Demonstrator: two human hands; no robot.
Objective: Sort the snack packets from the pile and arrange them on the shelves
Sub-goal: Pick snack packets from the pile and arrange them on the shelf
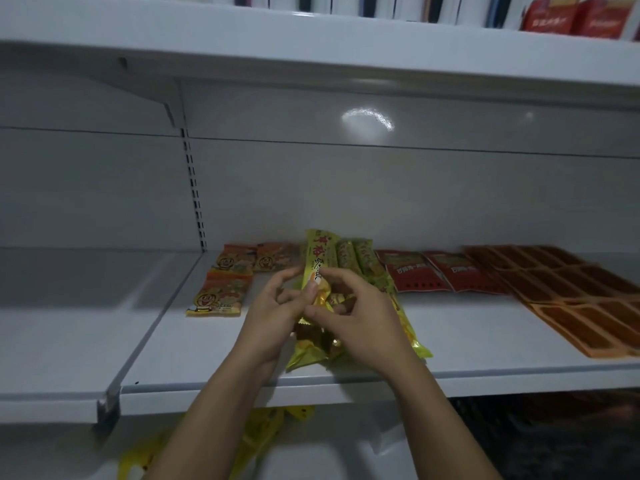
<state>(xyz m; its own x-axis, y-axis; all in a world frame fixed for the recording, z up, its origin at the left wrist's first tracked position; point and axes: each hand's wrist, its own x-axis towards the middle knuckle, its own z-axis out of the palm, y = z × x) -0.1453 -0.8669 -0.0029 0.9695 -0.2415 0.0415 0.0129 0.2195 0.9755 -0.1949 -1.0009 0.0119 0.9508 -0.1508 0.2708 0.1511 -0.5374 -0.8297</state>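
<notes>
Two hands share the yellow packets (320, 258) just above the shelf (485, 334): my left hand (273, 310) wraps the bunch, my right hand (360, 317) pinches one packet. I'm mid-sort, I think; next, lay it by the green packets (362, 259).

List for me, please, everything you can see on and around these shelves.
cartoon-face packets: three, orange, left on the middle shelf
green packets: two, green, at the back, behind the hands
red packets: two, red, right of centre
strip packs: several rows, orange-brown, right end
yellow packets: a bunch, count unclear, yellow, held over the shelf front
loose packets: count unclear, yellow, below the middle shelf
top-shelf packs: at least two, red, top right
middle shelf: one, white
left hand: one, holds the yellow packets
right hand: one, pinches the yellow packets
</notes>
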